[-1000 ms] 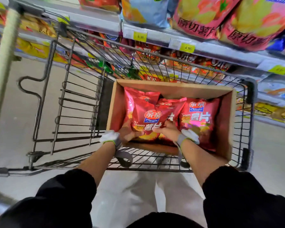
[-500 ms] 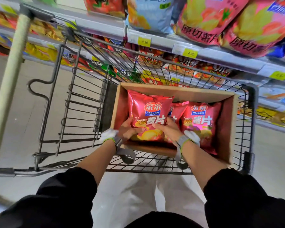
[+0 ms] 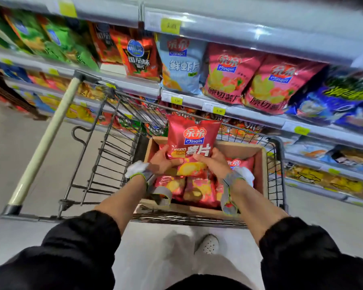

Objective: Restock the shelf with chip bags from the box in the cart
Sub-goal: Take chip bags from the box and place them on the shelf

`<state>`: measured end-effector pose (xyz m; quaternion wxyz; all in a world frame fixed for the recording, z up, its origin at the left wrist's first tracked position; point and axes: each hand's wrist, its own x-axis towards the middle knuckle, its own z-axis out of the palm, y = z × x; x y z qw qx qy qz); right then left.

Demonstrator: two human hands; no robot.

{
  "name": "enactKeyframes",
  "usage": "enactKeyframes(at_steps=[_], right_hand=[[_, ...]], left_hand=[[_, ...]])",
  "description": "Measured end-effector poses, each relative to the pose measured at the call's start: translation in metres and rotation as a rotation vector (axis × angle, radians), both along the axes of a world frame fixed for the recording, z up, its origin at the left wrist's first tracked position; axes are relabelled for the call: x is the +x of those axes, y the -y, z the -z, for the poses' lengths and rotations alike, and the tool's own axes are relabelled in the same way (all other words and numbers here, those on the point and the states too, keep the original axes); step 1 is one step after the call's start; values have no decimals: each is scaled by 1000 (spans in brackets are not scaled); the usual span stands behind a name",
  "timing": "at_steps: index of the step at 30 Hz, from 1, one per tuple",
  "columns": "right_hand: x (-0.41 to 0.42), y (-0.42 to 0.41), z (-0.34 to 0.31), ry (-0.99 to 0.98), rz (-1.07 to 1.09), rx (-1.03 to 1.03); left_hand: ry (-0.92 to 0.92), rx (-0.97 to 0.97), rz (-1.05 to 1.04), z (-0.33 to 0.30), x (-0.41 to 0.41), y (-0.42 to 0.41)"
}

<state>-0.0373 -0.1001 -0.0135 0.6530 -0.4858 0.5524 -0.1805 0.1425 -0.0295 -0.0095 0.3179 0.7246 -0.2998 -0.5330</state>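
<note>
A red chip bag [image 3: 192, 141] stands upright above the cardboard box [image 3: 260, 170], held from both sides. My left hand [image 3: 162, 159] grips its lower left edge and my right hand [image 3: 212, 162] grips its lower right. The box sits in the wire cart [image 3: 105, 155] and holds several more red chip bags [image 3: 199, 190] lying flat. Behind the cart runs the shelf [image 3: 249, 117] with pink chip bags [image 3: 258, 84] standing on it.
The cart's pale handle [image 3: 44, 145] slants at the left. The shelf rows carry green, dark red, light blue and dark blue bags, with yellow price tags [image 3: 219, 110] on the rails. Grey floor lies to the left and under my feet.
Both hands have lifted the red chip bag up out of the box toward the shelf. My view has tilted upward, showing more shelf rows.
</note>
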Motion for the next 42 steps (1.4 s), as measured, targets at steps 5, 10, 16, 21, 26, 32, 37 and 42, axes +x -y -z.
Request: enactKeyframes(at_steps=[5, 10, 16, 21, 26, 32, 37, 42], right_hand=[[-1, 19, -42, 44, 23, -84], [-3, 56, -106, 86, 62, -235], [3, 101, -184, 126, 147, -415], [26, 143, -229, 187, 196, -515], [61, 184, -263, 169, 236, -605], [101, 236, -283, 99, 258, -662], [132, 284, -287, -16, 273, -634], [162, 314, -293, -45, 175, -610]], left_hand=[[38, -80, -18, -38, -2, 23], [24, -225, 12, -112, -16, 57], [114, -408, 1, -179, -12, 108], [110, -557, -51, -222, 2, 152], [107, -660, -134, -246, 27, 199], [171, -751, -132, -261, 70, 255], [205, -748, -185, -260, 106, 308], [195, -746, -209, -259, 122, 342]])
